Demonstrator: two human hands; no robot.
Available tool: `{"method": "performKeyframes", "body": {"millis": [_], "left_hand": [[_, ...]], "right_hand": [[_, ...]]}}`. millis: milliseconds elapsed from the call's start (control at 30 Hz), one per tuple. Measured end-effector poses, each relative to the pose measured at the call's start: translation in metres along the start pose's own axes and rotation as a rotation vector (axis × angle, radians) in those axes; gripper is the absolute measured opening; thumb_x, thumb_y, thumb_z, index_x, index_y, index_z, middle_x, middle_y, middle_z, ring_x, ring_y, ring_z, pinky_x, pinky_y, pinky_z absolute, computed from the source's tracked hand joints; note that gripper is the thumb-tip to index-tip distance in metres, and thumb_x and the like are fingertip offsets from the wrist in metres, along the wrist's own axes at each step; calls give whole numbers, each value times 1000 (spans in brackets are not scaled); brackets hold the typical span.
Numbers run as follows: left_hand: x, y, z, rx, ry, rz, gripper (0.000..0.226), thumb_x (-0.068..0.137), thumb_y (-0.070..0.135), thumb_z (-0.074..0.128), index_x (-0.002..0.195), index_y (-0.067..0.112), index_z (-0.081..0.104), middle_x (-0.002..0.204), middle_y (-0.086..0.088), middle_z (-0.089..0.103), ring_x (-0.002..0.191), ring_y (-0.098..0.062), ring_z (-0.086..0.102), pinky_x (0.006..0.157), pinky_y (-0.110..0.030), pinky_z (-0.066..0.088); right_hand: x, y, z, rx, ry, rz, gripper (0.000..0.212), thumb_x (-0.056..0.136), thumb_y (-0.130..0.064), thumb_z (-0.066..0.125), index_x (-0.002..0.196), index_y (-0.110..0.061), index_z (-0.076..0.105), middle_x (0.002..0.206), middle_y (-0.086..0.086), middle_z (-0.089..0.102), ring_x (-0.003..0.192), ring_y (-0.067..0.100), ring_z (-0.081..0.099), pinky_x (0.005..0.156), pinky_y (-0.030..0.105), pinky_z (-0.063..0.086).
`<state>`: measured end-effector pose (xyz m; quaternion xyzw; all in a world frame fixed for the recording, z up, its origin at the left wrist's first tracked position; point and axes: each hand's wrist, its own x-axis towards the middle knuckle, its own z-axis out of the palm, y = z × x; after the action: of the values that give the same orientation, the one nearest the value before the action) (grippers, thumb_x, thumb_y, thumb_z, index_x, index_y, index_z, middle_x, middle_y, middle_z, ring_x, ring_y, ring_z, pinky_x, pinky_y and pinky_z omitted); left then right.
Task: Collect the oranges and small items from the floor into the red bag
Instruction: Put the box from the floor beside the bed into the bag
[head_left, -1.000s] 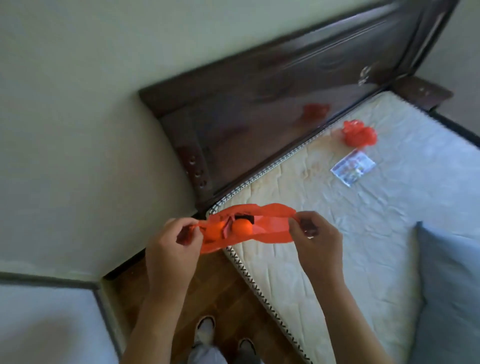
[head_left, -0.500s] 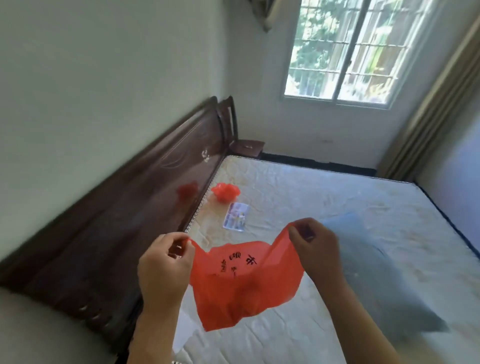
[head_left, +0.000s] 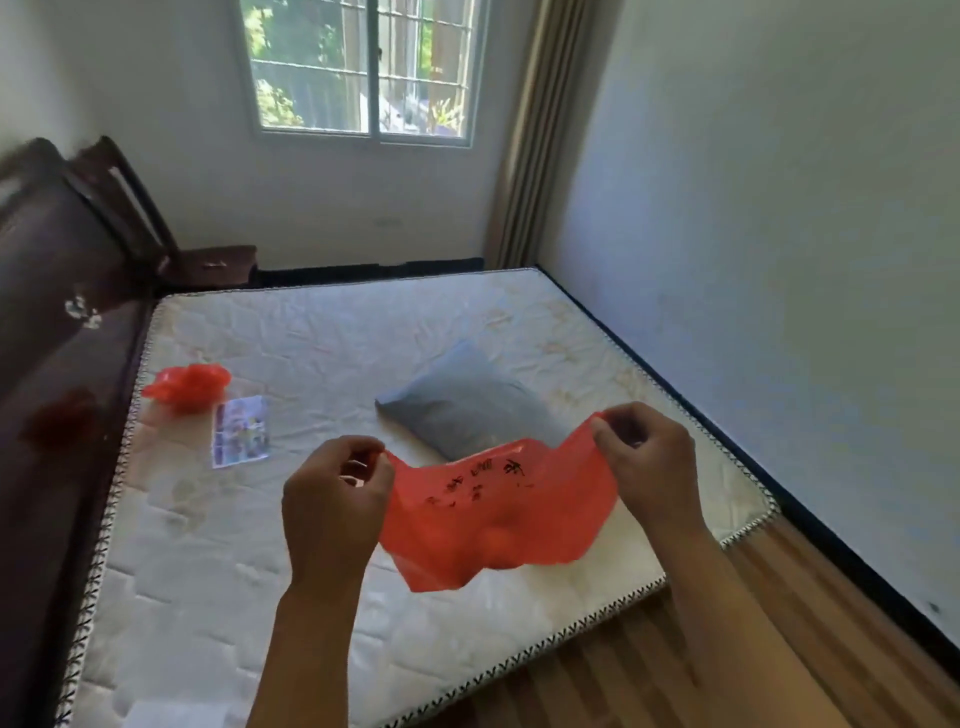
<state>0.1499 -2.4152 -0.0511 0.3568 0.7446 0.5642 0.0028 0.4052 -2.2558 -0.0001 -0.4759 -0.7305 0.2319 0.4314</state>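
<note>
While both hands, left hand (head_left: 335, 506) and right hand (head_left: 647, 462), pinch its top corners, the red bag (head_left: 493, 514) sags above the mattress (head_left: 234, 545) (thin, slippery film, bulging with round weight); gripping its handles seems safest.

Red bag (head_left: 488, 525) (black print) hangs bulging, pinched at both corners.

I see a bare quilted mattress (head_left: 322, 519) against a dark wooden headboard (head_left: 57, 322), pale walls (head_left: 779, 182), a barred window (head_left: 363, 67) letting in daylight, and wood flooring (head_left: 701, 665).
</note>
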Motion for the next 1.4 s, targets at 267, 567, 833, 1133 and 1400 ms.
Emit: {"method": "performKeyframes", "body": {"millis": [267,567,833,1133,1400], "left_hand": [[-4,37,60,-52,-115,97,15,82,8,82,87,21,76,77,7,73,70,-8,69,68,-25,55],[-10,62,126,-18,-123,81,16,82,7,82,85,22,76,77,7,73,69,-9,69,69,-32,58],[-3,123,207,26,-109,118,15,83,8,80,87,22,76,77,9,74,68,-7,70,70,-33,59],[-28,178,339,28,-221,138,15,83,8,80,89,21,78,80,9,74,71,-9,71,73,-33,60],[-51,229,444,-4,-410,210,18,81,6,80,88,22,77,78,9,73,69,-6,70,67,-4,45]], "right_hand": [[10,37,-64,-26,177,103,1,89,-21,77,90,-22,78,81,-13,75,78,3,70,73,22,55],[53,91,-90,22,160,125,3,91,-19,77,89,-21,78,79,-13,74,77,3,69,71,21,55],[117,159,-128,158,162,140,4,90,-19,77,87,-22,77,77,-10,74,75,4,70,70,22,55],[145,267,-207,171,197,217,7,89,-15,78,88,-22,77,78,-13,74,79,4,71,73,20,56],[132,337,-287,67,374,302,6,93,-18,75,91,-23,77,82,-15,72,82,-1,68,69,10,52]]}}
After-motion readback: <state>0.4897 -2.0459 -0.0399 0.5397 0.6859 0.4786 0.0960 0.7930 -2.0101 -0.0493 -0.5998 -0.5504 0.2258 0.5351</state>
